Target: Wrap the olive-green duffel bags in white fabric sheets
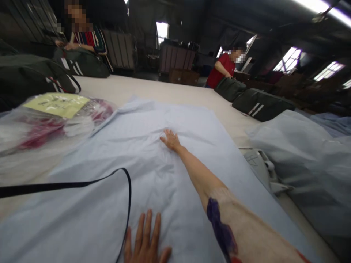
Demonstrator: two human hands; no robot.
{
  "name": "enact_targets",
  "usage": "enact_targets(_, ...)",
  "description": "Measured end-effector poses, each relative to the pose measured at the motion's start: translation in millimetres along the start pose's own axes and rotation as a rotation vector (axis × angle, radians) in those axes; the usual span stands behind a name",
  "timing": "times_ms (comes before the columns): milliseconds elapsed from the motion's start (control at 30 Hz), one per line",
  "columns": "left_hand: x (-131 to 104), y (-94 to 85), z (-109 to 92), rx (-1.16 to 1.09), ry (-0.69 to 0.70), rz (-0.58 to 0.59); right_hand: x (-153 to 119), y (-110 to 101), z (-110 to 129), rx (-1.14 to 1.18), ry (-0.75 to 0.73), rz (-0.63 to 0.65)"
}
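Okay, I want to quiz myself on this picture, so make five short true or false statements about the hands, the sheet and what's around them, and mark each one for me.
1. The right hand rests on the pale blue sheet. True.
2. The left hand is farther up the sheet than the right. False: the left hand is at the near end, by the bottom edge of the picture.
3. A yellow label is on the plastic-wrapped bundle at the left. True.
4. The strap on the sheet is bright red. False: the strap is black.
5. The right hand is clenched into a fist. False: it is open, fingers extended.
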State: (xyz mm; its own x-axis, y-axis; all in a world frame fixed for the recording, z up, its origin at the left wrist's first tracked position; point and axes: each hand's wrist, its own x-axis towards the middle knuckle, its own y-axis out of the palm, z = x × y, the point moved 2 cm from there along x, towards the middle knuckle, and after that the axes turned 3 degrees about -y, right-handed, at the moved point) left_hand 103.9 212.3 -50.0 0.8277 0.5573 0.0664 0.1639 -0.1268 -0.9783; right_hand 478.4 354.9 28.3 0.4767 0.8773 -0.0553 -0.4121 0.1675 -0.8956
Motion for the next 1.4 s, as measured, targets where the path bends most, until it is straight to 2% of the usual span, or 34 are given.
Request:
enact_targets(67,2.6,-22.5,-10.9,0.016,-0.002,-0.033,-25.5,-9.6,-2.8,0.056,-0.050,-0.061)
enact_targets(133,9.5,-37.5,-19.7,0.032,-0.015,-0.046,-72.9,-23.0,-2.3,0.115,-0.131,-0.114)
enact_targets(200,14.1,-45.5,-25.1,0.052,-0.021,-0.022,-142.3,-37.4,1.9,0.135,-0.195,-0.119)
enact_targets(300,16.1,-52.2,-27.3,0.075,-0.020,0.015,-270.1,-50.3,15.1,0.120,-0.205,-0.078)
enact_targets(367,17.0,-58.0,-26.9,0.075,-0.008,0.011,-352.9,-48.5,28.0,0.136,-0.155,-0.047)
enact_targets(433,16.5,-66.7,-26.4,0.056,0.003,-0.009,-420.8,-38.8,42.5,0.159,-0.095,-0.030)
enact_targets(467,14.3,-72.0,-26.5,0.043,0.014,-0.019,-447.1,-31.6,49.4,0.163,-0.072,-0.024)
enact_targets(533,3.2,-82.7,-28.3,0.019,0.076,-0.032,-483.3,-14.7,60.3,0.161,-0.042,-0.016)
enact_targets(633,-34.5,-91.2,-34.6,0.007,0.271,0.028,-503.8,9.7,68.0,0.152,-0.020,-0.026)
enact_targets(733,-87.4,-85.8,-41.2,-0.005,0.458,0.169,-504.3,25.3,70.0,0.169,0.021,-0.060)
enact_targets(833,-132.2,-78.7,-47.9,-0.017,0.553,0.264,-503.1,34.7,72.9,0.212,0.078,-0.061)
enact_targets(900,-151.4,-79.0,-54.2,-0.017,0.589,0.297,-502.8,40.7,75.0,0.235,0.114,-0.011)
enact_targets(1000,-167.0,-84.4,-65.4,-0.035,0.662,0.378,-499.6,46.1,75.3,0.236,0.150,0.037)
enact_targets(1133,-175.3,-88.0,-74.9,-0.091,0.779,0.472,-492.2,43.0,73.3,0.211,0.159,0.053)
enact_targets(1267,-178.3,-89.7,-74.1,-0.162,0.836,0.478,-495.1,41.5,80.1,0.160,0.119,0.053)
enact_targets(1333,-179.0,-91.2,-71.5,-0.245,0.844,0.485,-500.6,47.5,83.6,0.129,0.108,0.036)
enact_targets(1400,-176.9,-91.5,-68.7,-0.362,0.805,0.437,-505.9,57.4,83.4,0.086,0.092,0.005)
